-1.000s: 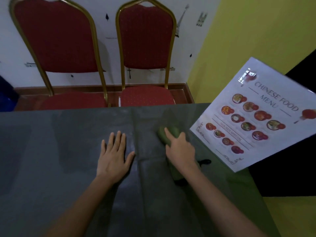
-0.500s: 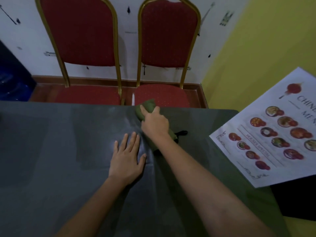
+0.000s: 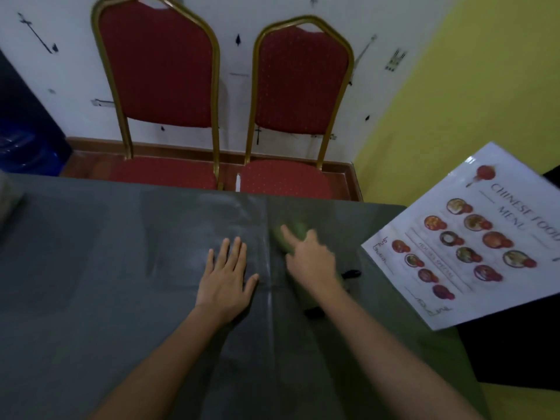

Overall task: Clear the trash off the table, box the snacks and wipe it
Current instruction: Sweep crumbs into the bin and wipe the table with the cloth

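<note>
My right hand (image 3: 309,262) is smeared with motion blur and covers most of the green cloth (image 3: 292,236), so I can't tell how my fingers grip it. A small black thing (image 3: 351,273) just right of my wrist is too blurred to name. The menu (image 3: 472,237) runs off the right edge. A pale object (image 3: 7,201) is cut off at the table's (image 3: 91,268) far left.

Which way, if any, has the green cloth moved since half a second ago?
Yes. The green cloth under the right hand has come back from the table's far edge toward the person, while the left hand stays flat.
</note>
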`<state>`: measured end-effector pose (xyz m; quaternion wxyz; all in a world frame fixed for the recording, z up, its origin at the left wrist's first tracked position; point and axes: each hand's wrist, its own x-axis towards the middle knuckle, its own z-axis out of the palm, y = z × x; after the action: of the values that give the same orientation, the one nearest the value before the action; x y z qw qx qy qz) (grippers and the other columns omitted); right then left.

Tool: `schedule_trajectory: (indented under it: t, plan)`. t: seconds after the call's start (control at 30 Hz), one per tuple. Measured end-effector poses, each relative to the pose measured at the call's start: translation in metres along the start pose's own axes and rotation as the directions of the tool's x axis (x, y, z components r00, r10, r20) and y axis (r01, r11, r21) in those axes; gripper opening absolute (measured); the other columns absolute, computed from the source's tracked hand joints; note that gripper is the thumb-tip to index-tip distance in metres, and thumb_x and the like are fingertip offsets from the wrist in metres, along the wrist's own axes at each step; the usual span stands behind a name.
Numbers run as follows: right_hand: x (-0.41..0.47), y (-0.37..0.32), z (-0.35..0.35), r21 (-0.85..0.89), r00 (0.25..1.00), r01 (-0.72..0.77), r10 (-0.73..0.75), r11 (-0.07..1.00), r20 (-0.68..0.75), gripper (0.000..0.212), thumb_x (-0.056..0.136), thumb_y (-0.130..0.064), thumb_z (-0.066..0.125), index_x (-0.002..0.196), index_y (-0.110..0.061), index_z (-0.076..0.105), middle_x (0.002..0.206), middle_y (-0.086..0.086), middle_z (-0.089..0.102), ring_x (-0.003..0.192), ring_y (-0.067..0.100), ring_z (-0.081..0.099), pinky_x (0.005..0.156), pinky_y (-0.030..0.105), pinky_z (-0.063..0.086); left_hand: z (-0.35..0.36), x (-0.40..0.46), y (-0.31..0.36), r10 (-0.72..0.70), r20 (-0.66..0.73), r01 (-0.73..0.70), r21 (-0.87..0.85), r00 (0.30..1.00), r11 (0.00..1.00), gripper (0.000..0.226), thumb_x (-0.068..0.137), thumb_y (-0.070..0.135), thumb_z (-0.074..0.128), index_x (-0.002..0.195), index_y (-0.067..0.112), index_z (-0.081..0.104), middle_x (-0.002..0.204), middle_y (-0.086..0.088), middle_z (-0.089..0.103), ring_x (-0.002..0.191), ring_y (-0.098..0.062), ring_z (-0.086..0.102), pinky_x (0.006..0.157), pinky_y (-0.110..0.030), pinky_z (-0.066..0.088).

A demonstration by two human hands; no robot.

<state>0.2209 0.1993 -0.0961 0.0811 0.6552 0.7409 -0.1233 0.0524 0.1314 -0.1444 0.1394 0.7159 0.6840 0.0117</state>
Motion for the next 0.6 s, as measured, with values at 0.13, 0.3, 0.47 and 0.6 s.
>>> schedule_trajectory:
  t: [0.13,0.3,0.47,0.6]
  plan:
    - [-0.056,-0.001,0.019,-0.058,0.966,0.257,-0.256,0.965,0.029,0.063,0.094,-0.035,0.047,0.145,-0.054,0.016,0.125,0.011,0.037,0.095,0.034,0.059,0.079,0.043,0.051,0.008,-0.04,0.011,0.01,-0.021,-0.009,0.047,1.0,0.999,0.068,0.092,0.047,0.019,0.143,0.004,0.033,0.153,-0.011,0.028,0.141,-0.031,0.024,0.116,-0.046,0.01]
    - [-0.016,0.067,0.0,-0.031,0.991,-0.121,0.118,0.992,-0.067,0.062,0.096,-0.033,0.044,0.147,-0.052,0.015,0.118,0.012,0.041,0.092,0.03,0.059,0.082,0.042,0.052,0.014,-0.086,0.025,-0.018,-0.002,0.018,0.008,1.0,1.0,0.088,0.084,0.061,-0.017,0.148,0.008,0.011,0.156,-0.005,0.002,0.144,-0.025,0.001,0.117,-0.041,-0.006]
    - [-0.059,0.035,0.011,0.004,1.0,-0.005,0.005,1.0,-0.028,0.06,0.095,-0.03,0.045,0.148,-0.046,0.02,0.125,0.015,0.04,0.094,0.033,0.059,0.081,0.04,0.049,0.024,-0.109,0.031,-0.079,-0.044,0.077,-0.04,0.996,0.996,0.086,0.081,0.061,-0.01,0.149,0.011,0.002,0.152,-0.001,-0.015,0.141,-0.021,-0.015,0.112,-0.039,-0.007]
    - [-0.13,0.023,0.034,-0.053,0.939,0.338,-0.333,0.94,0.082,0.062,0.094,-0.033,0.048,0.146,-0.051,0.018,0.127,0.013,0.037,0.098,0.037,0.058,0.083,0.043,0.049,0.034,-0.125,0.039,-0.11,-0.046,0.108,-0.057,0.993,0.993,0.095,0.077,0.067,-0.014,0.15,0.01,0.007,0.157,-0.003,-0.006,0.142,-0.019,-0.011,0.115,-0.042,-0.002]
